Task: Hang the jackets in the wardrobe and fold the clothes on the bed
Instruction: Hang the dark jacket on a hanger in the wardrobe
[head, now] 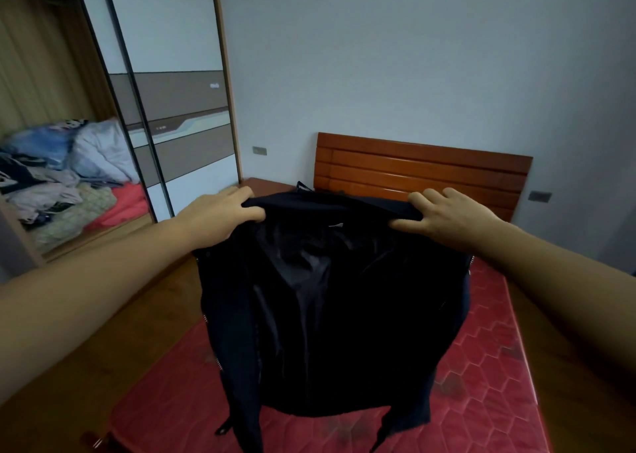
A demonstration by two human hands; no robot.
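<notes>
A black jacket (330,297) hangs in the air over the bed, its shiny lining facing me and zip teeth showing along both sides. My left hand (220,215) grips its top left shoulder, thumb over the cloth. My right hand (447,215) pinches the top right shoulder. The jacket's sleeves dangle down to the red quilted mattress (481,383). To the left stands the wardrobe (179,108) with its sliding doors pushed aside and its left part open.
A heap of mixed clothes and bedding (69,177) lies inside the open wardrobe section. The orange wooden headboard (423,173) stands against the grey wall, with a small bedside table (268,185) at its left. The wooden bed frame (120,332) borders the mattress.
</notes>
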